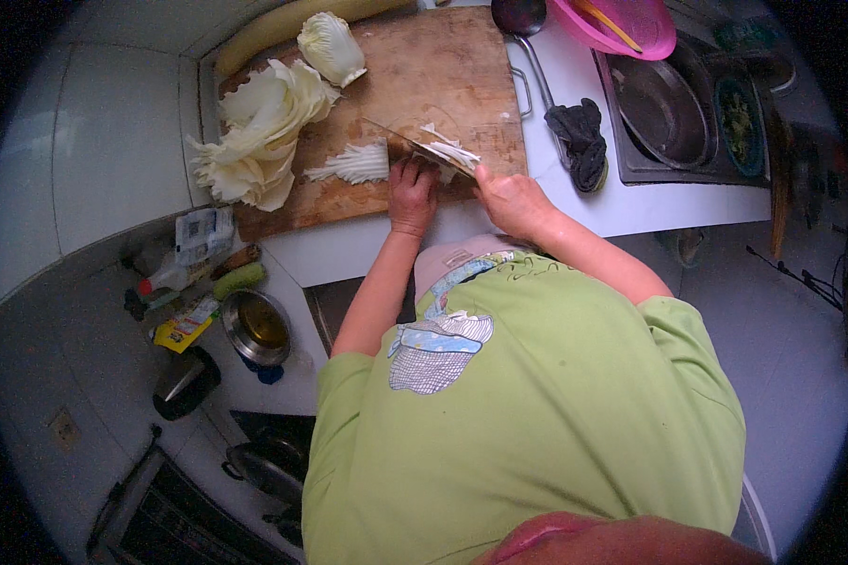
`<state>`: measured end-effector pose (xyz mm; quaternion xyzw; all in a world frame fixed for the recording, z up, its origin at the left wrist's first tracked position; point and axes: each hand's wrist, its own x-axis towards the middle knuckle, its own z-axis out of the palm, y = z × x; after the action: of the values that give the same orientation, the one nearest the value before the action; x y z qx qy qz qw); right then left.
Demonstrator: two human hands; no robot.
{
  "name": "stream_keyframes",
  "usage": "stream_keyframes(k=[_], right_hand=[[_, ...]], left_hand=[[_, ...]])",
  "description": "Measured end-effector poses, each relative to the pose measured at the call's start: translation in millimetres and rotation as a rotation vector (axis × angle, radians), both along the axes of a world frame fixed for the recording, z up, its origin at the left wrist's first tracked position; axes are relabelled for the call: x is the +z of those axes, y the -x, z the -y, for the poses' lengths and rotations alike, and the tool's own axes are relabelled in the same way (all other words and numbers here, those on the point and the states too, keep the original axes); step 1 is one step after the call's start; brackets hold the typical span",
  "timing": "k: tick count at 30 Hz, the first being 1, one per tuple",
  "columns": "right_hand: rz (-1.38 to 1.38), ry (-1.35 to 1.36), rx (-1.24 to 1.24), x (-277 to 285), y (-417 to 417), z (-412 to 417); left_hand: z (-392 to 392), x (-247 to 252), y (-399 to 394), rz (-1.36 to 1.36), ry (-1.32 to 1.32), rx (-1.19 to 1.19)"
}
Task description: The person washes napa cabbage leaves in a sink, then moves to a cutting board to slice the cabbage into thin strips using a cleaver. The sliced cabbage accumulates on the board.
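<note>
My right hand (512, 201) grips the handle of a kitchen knife (431, 150), its blade slanting up and left over the wooden cutting board (438, 63). Close against the blade, my left hand (413, 194) has its fingers curled down; what lies beneath them is hidden. Thin white napa cabbage strips (452, 152) lie on the blade's right side. To the left of my left hand is a row of sliced cabbage (353, 162). Loose cabbage leaves (265, 131) are heaped at the board's left edge. Behind them rests a cabbage heart (331, 49).
Right of the board lie a metal ladle (537, 67) and a dark cloth (579, 141). A pink basin (629, 28) sits by the sink (629, 173). On the left counter stand a metal bowl of yellow liquid (258, 328), a green gourd-like vegetable (239, 280) and packets.
</note>
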<state>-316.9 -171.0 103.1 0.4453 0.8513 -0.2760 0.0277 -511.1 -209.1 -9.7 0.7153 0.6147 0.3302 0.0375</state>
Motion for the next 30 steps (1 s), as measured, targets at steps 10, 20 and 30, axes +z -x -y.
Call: stream_keyframes(k=[10,20,30], right_hand=[[0.085,0.039,0.038,26,-9,9],[-0.022,0.033,-0.023,6,-4,3],[0.064,0.055,0.02,17,-4,7]], left_hand=[[0,0,2,-0.01,-0.029,0.007],[0,3,3,0.014,-0.006,0.003],[-4,1,5,0.033,-0.056,-0.035]])
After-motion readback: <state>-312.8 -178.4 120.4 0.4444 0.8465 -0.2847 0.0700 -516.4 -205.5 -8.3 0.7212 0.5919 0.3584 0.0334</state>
